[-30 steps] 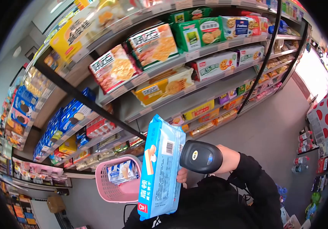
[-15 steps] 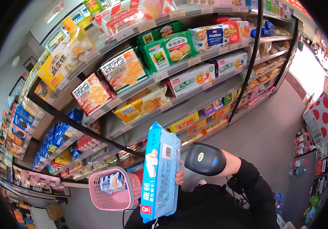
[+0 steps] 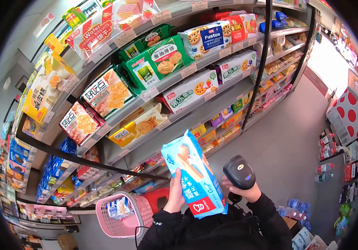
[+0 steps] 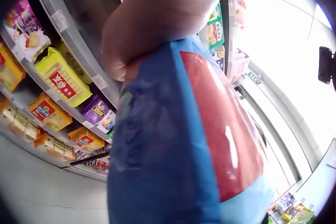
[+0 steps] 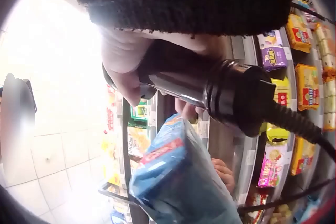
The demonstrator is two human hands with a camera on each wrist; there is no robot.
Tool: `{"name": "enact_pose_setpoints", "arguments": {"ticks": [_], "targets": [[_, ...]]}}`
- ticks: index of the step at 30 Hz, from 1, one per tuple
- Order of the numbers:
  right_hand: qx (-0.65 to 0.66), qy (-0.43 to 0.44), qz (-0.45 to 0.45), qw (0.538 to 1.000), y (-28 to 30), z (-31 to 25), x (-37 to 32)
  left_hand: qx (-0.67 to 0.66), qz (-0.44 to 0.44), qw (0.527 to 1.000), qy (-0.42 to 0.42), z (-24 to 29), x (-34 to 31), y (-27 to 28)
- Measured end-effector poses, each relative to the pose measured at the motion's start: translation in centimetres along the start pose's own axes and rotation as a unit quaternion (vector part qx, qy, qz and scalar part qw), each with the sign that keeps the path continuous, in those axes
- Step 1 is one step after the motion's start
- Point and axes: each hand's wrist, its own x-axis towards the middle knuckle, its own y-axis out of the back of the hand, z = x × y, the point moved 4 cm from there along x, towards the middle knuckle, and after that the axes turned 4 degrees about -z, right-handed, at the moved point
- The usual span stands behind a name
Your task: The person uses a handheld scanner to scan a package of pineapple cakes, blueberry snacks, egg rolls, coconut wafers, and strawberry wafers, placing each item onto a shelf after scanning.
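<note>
In the head view my left hand (image 3: 175, 196) grips a blue pack of wafer biscuits (image 3: 195, 173) by its left side, thumb along its front. The printed front with a wafer picture and a red logo patch faces up. To the right of the pack, my right hand (image 3: 252, 193) holds a black barcode scanner (image 3: 240, 171) by its handle. The right wrist view shows fingers curled round the scanner handle (image 5: 178, 79), a coiled cord running from its end. Close up in the left wrist view, the pack (image 4: 157, 145) hides most of the left fingers.
Shelves of packaged biscuits (image 3: 191, 89) run across the front. A pink basket (image 3: 104, 206) holding a blue-and-white pack (image 3: 120, 207) stands on the floor at lower left. To the right are bottles (image 3: 325, 167) and a box with red dots (image 3: 347, 116).
The wafer pack has turned from its barcode side to its printed front. The scanner has moved right, away from it. The head view has shifted to the right.
</note>
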Motion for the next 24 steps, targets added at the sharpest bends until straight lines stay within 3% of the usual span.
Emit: {"name": "enact_pose_setpoints", "arguments": {"ticks": [2,4,9,12,15,16,18,20,22,24], "targets": [[-0.018,0.010,0.004,1.000,0.2,-0.1,0.4,0.004,-0.008,1.000,-0.017,0.4,0.6,-1.2],[-0.168,0.056,-0.023,0.984,-0.1,-1.0,0.9,-0.020,-0.002,0.999,-0.029,0.6,1.6,-1.8],[-0.277,0.049,-0.050,0.958,-0.5,-3.2,2.8,0.042,-0.052,0.996,-0.064,3.1,4.3,-2.6],[-0.265,0.062,0.061,0.960,2.0,-3.4,3.8,0.106,-0.076,0.983,-0.130,5.9,5.8,-2.8],[-0.200,0.090,0.046,0.975,1.4,-6.5,5.4,0.388,-0.058,0.886,-0.248,8.9,6.9,-2.7],[-0.149,0.102,0.065,0.981,1.9,-6.6,5.8,0.387,-0.066,0.886,-0.247,9.5,7.4,-2.5],[-0.067,0.105,0.097,0.987,2.7,-6.2,6.7,0.526,-0.072,0.821,-0.208,10.1,8.4,-2.3],[-0.021,0.077,0.147,0.986,3.3,-5.8,7.7,0.549,-0.080,0.811,-0.185,10.0,9.6,-2.7],[0.035,0.071,0.169,0.982,4.3,-4.9,8.6,0.639,-0.103,0.747,-0.153,9.5,10.7,-3.8],[0.057,0.064,0.193,0.978,6.1,-3.9,9.4,0.663,-0.122,0.717,-0.176,8.8,12.3,-5.3]]}}
